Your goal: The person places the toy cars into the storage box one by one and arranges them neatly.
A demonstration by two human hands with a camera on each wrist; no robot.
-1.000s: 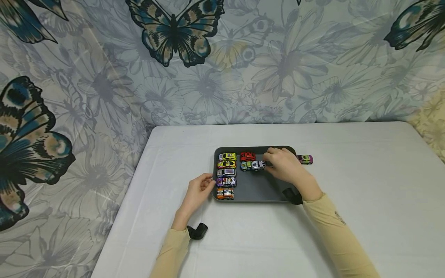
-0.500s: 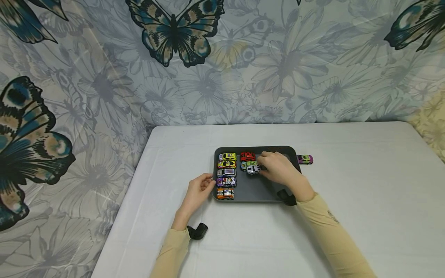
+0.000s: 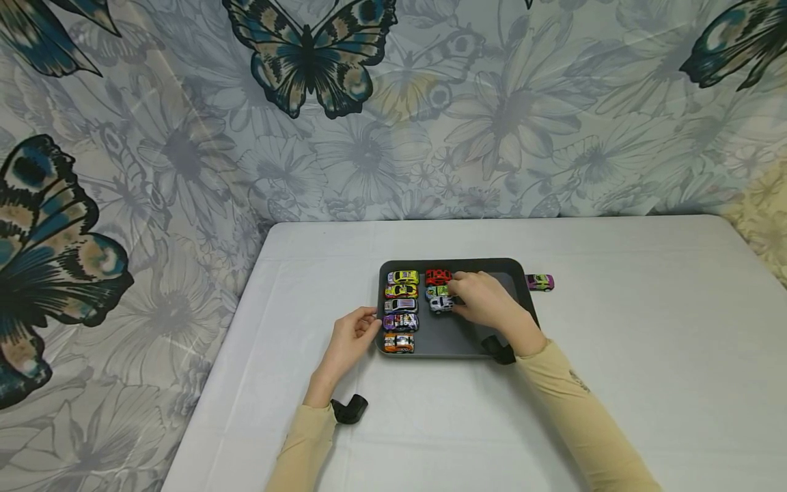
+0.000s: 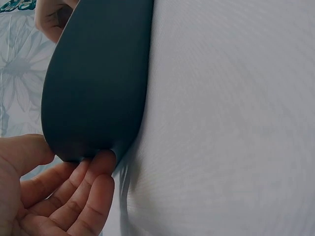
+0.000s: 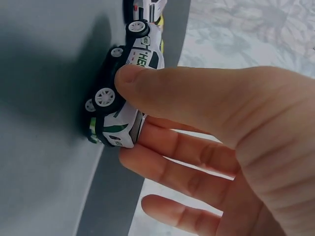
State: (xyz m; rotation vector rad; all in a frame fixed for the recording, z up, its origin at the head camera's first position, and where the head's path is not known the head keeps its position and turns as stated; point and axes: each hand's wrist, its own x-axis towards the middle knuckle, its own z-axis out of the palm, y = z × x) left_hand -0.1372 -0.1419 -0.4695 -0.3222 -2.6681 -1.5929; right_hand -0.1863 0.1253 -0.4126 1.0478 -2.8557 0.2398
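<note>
My right hand (image 3: pixel 488 301) pinches a white toy car (image 3: pixel 440 305) with green lettering between thumb and fingers, low over the tray. In the right wrist view this car (image 5: pixel 120 124) is tilted, its wheels toward the tray floor. Just behind it in the head view are a green toy car (image 3: pixel 435 292), partly covered, and a red toy car (image 3: pixel 437 277). My left hand (image 3: pixel 348 338) grips the left edge of the dark grey tray (image 3: pixel 458 345). In the left wrist view, its thumb and curled fingers close on the end of the tray (image 4: pixel 98 83).
Along the tray's left side several toy cars stand in a column, from a yellow one (image 3: pixel 402 277) to an orange one (image 3: pixel 398 343). A purple-and-green toy car (image 3: pixel 541 282) stands on the white tablecloth (image 3: pixel 645 307) beyond the tray's right edge.
My right hand has moved left and slightly toward me with the white toy car, which now is in front of the green one. My left hand has stayed at the tray's edge.
</note>
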